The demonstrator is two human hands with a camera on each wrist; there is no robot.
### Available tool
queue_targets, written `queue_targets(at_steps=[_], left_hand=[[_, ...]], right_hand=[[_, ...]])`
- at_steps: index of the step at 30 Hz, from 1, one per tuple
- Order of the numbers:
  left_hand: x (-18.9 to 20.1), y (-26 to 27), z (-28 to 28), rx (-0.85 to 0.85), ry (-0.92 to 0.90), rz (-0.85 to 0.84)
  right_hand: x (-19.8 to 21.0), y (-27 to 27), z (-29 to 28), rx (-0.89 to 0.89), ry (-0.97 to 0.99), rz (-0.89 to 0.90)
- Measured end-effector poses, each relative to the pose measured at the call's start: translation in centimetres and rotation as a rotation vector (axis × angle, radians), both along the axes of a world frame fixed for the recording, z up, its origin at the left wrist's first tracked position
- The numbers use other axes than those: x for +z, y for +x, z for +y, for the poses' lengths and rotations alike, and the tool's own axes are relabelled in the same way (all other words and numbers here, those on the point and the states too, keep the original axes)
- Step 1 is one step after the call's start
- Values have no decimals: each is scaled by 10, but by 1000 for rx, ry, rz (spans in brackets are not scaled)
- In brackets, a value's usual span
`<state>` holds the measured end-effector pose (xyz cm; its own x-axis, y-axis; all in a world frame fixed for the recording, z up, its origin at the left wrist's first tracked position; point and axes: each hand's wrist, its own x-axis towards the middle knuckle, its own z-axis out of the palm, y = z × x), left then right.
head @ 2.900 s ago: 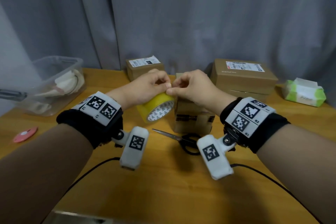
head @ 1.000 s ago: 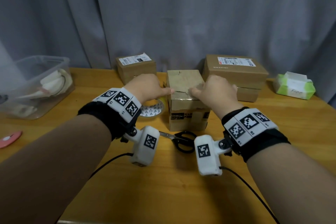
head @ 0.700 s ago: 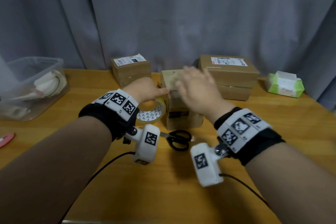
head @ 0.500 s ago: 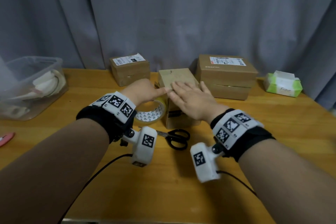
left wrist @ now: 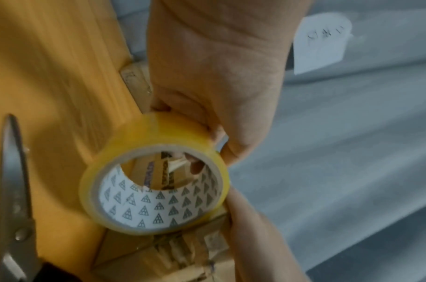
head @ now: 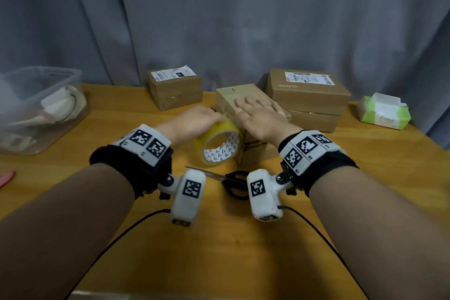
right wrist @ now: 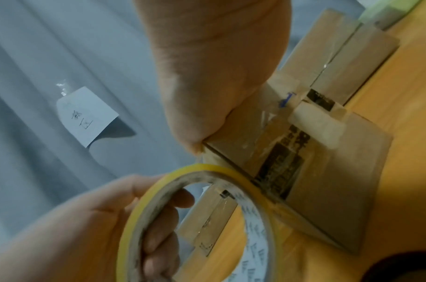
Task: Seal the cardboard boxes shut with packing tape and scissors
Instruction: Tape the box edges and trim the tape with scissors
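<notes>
A small cardboard box [head: 229, 95] stands mid-table. My right hand [head: 258, 113] lies flat on its top, fingers straight, pressing down; the right wrist view shows the hand [right wrist: 219, 76] at the box's [right wrist: 316, 171] top edge. My left hand [head: 197, 119] grips the yellow tape roll [head: 219, 143] against the box's left front corner, fingers through the core [right wrist: 159, 229]. In the left wrist view the roll [left wrist: 154, 190] is raised off the table. Black-handled scissors [head: 232, 184] lie shut on the table in front of the box.
Two more labelled boxes stand at the back, one left [head: 174, 89] and a larger one right [head: 306, 97]. A green tissue pack [head: 383, 111] sits far right, a clear plastic bin [head: 36, 107] far left. A pink item [head: 6, 176] lies at the left edge.
Both hands came down from picking at the roll in the air to the box. The right hand swept over the top and now lies flat; the roll has tipped up toward the box.
</notes>
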<state>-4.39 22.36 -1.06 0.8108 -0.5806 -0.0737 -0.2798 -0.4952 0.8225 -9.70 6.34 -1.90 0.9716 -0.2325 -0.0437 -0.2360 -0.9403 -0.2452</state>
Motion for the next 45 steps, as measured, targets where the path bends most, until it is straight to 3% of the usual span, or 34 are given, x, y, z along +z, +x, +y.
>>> queue_targets(at_steps=[2,6,10,12,19,26,31,34,40,45], left_hand=[[3,1,12,36,-93,40],[8,8,17,4,-54,-120],[-5,7,14,-24,397,-290],[-18,8,16,-9,491,-294],[-15,6,17,26,337,-378],[-25,2,12,3,292,-342],[-22,4,24,31,265,-299],[-21,4,24,21,266,-303],[-21,8,21,24,289,-281],[-15,12,20,66,231,-275]], right_hand=[[0,0,2,-7,-12,-18],[-2,2,3,-7,-69,-14],[-2,4,1,-9,-97,-19],[-1,4,2,-13,-105,-27],[-19,5,25,-95,-227,-229],[-20,3,22,-90,-227,-261],[-12,1,15,-28,-116,-176],[-11,0,7,10,-152,-85],[-18,6,12,-9,-153,-184],[-5,17,2,8,-20,-132]])
